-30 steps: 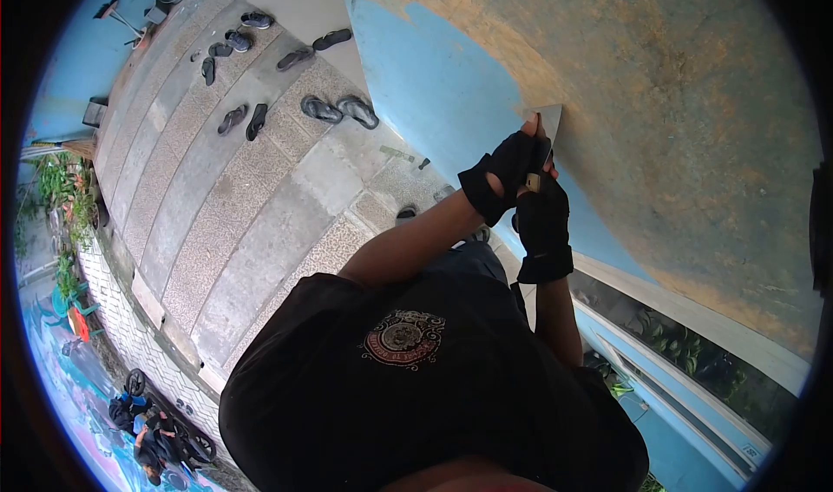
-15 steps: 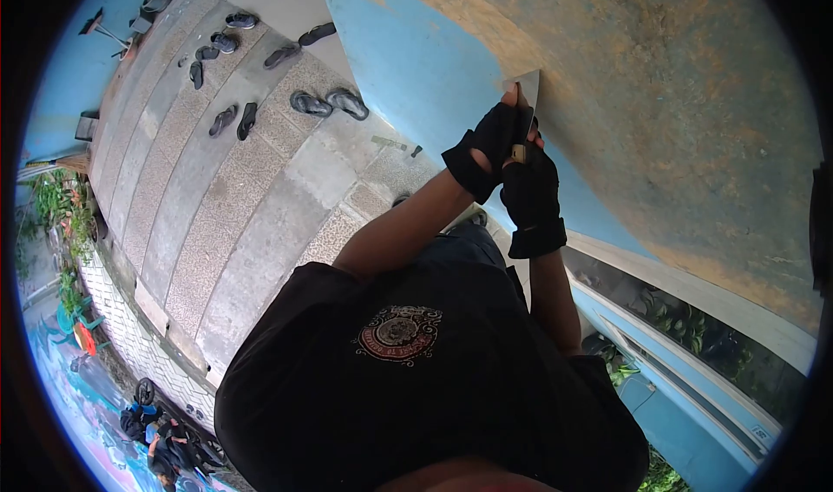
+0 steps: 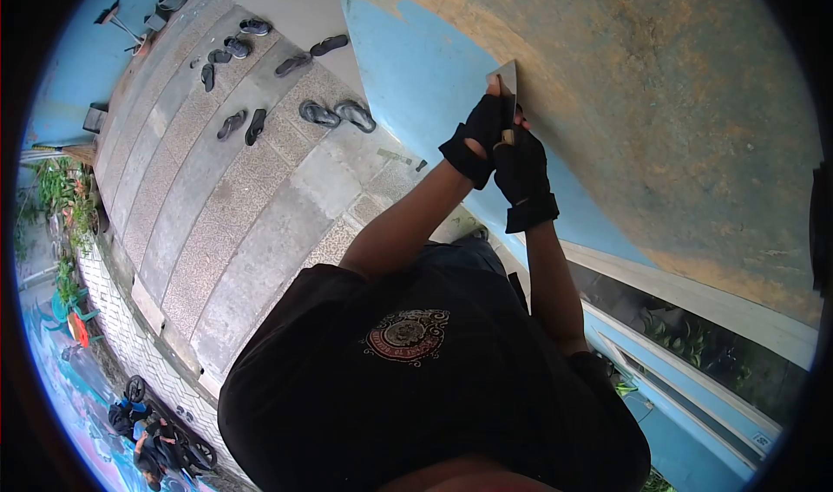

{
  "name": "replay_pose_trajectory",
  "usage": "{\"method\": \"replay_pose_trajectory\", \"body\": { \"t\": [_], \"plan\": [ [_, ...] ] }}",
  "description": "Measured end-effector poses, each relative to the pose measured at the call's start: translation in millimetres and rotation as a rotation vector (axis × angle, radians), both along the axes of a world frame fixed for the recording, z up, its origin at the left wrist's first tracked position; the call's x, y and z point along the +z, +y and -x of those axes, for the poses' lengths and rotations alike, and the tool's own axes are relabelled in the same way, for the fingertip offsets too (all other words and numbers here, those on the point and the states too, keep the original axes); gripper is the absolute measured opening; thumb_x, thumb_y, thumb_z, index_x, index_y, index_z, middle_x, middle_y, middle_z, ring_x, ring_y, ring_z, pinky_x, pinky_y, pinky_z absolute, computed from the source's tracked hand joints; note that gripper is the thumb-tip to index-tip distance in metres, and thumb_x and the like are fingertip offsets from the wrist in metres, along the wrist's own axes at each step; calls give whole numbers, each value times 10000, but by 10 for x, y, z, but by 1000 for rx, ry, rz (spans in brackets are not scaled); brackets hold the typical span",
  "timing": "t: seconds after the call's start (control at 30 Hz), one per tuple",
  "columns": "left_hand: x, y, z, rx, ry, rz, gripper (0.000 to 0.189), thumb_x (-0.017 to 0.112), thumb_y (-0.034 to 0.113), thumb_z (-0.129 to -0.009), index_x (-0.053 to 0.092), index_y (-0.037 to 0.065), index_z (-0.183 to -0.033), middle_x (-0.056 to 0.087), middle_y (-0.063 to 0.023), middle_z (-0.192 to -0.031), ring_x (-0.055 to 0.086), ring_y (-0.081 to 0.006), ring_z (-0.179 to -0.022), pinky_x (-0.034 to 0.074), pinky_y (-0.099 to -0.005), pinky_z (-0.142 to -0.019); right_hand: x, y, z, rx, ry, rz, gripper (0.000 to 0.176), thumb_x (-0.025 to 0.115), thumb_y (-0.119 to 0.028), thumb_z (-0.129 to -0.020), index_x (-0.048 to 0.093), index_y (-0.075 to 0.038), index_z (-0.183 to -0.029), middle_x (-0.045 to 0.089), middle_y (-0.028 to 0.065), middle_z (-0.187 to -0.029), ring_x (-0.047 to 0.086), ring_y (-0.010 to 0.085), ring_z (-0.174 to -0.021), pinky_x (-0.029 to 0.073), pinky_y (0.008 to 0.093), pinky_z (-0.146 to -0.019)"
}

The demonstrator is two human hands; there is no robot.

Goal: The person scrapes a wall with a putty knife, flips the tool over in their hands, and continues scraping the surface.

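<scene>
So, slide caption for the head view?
Gloved left hand and right hand hold a scraper at a wall, part blue, part mottled brown.

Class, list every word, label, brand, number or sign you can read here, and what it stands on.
Round emblem on the black shirt: curved lettering, too blurred to read.
Small pale label on the light-blue ledge: too small to read.
No text reads clearly.

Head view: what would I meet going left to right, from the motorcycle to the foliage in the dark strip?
Motorcycle, grey sandals nearest the wall, left hand, right hand, foliage. The metal scraper overlaps both hands, so it's omitted.
</scene>
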State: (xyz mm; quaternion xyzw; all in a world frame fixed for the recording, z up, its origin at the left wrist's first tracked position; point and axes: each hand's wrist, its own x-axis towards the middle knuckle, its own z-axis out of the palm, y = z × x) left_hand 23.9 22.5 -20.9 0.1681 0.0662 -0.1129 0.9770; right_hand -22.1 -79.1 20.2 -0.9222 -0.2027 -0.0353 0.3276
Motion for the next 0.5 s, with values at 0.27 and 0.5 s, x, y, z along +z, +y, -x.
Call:
{"method": "replay_pose_trajectory", "body": {
  "t": [0.27, 0.5],
  "plan": [
    [-401, 157, 549, -110, 122, 99, 514, 492, 602, -943, 567, 116, -794, 623, -84, -799, 625, -265, -817, 527, -399, -748, 22, -109, 406, 22, 514, -49, 447, 597, -199, -853, 541, -7, -1254, 617, 218, -1057, 628, 357, -962, 512, 421, -828],
    [-391, 292, 903, -142, 265, -196, 320, 551, 385, -967, 544, 81, -1065, 668, -132, -1065, 646, -263, -907, 511, -381, -769, 405, -576, 110, -138, 892, -400, 407, 573, -160, -929, 529, -17, -1308, 549, 25, -640, 523, 140, -484, 405, 305, -445]
  ]
}}
